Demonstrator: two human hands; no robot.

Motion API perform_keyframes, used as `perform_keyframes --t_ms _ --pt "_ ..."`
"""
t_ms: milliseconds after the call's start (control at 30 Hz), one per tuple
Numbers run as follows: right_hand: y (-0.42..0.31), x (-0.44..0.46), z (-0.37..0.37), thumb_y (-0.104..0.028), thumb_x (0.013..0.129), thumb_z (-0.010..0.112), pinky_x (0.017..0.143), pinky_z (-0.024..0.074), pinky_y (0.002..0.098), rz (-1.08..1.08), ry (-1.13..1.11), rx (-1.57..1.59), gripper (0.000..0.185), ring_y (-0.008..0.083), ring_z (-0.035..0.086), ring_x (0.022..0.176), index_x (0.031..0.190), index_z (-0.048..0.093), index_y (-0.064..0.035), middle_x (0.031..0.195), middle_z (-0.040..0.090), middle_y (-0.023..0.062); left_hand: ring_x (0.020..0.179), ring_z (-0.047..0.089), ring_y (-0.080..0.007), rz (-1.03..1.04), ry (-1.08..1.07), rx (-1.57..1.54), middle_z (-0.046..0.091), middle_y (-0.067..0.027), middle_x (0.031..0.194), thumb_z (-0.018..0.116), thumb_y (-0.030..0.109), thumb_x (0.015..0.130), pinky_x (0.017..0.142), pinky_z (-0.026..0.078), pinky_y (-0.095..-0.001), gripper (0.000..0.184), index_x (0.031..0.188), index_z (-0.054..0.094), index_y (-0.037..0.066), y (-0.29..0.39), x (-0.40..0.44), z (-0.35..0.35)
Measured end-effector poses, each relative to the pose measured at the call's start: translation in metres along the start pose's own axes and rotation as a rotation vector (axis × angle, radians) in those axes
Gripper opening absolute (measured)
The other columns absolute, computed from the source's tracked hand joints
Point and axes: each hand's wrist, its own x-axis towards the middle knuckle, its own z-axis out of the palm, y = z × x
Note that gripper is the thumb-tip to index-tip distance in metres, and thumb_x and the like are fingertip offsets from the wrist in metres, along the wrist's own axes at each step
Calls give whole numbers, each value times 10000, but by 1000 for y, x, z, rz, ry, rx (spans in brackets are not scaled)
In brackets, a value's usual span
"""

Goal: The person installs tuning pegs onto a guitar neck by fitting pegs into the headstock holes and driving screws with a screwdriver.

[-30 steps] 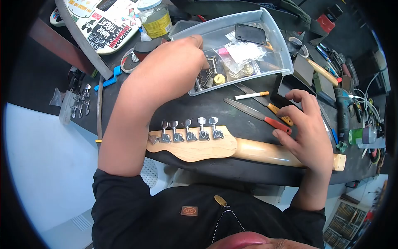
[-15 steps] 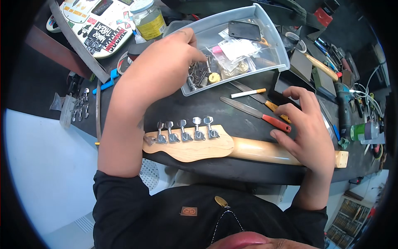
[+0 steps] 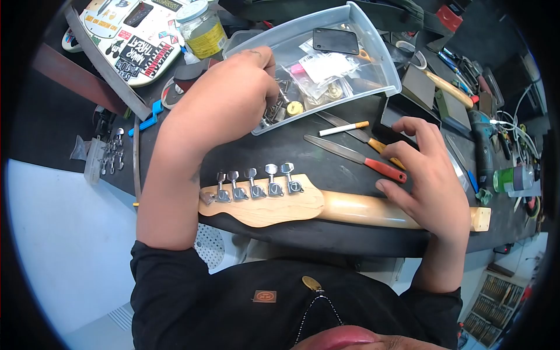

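My left hand (image 3: 245, 87) dips into the left end of a clear plastic drawer (image 3: 382, 64), fingers curled down among small metal hardware (image 3: 282, 105); the fingertips and anything in them are hidden. A gold knob (image 3: 295, 108) lies beside that hardware. My right hand (image 3: 426, 181) is open, its fingers spread and bent above the guitar neck (image 3: 373, 209), holding nothing. The thumb is near a red-handled knife-like tool (image 3: 356, 158). Face down in front of me lies the headstock (image 3: 274, 207), carrying a row of chrome tuning machines (image 3: 255, 188).
A cigarette (image 3: 344, 128) rests near a yellow-handled blade (image 3: 373, 142). Inside the drawer are plastic bags (image 3: 326, 73) and a black plate (image 3: 335, 41). A glass jar (image 3: 201, 29) and a stickered white guitar body (image 3: 125, 41) stand back left. More tuners (image 3: 114, 151) lie at left.
My left index finger, stretched over the hardware before, is now bent downward among the parts. The right hand keeps its spread pose. The whole view has shifted slightly.
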Motion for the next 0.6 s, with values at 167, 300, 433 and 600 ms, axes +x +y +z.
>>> perform_keyframes --t_ms 167,300,433,600 --pt "-1 0 0 -140 771 880 1088 488 495 0 11 8 346 413 574 1292 1049 717 -12 1367 599 189 1054 687 -366 -53 -6 130 665 -163 1089 683 -53 816 945 568 -472 197 941 832 -15 5 1 1" --pt "0 0 1 -142 774 877 1094 487 496 -15 19 3 338 418 574 1296 1036 710 -8 1367 602 193 1068 694 -375 -137 -29 163 667 -179 1098 738 -12 829 962 566 -470 157 953 834 -25 9 4 -1" --pt "2 0 1 -141 776 875 1092 487 499 -25 23 -1 339 414 577 1280 1039 708 -7 1369 604 196 1069 699 -382 -135 -43 185 671 -185 1107 781 18 837 966 564 -470 132 950 833 -26 7 7 0" --pt "1 -2 0 -138 783 868 1089 491 498 -24 21 -5 334 408 579 1265 1049 713 -7 1368 606 197 1079 698 -377 -125 -40 184 674 -181 1119 762 -12 810 962 559 -469 147 940 832 -22 5 8 3"
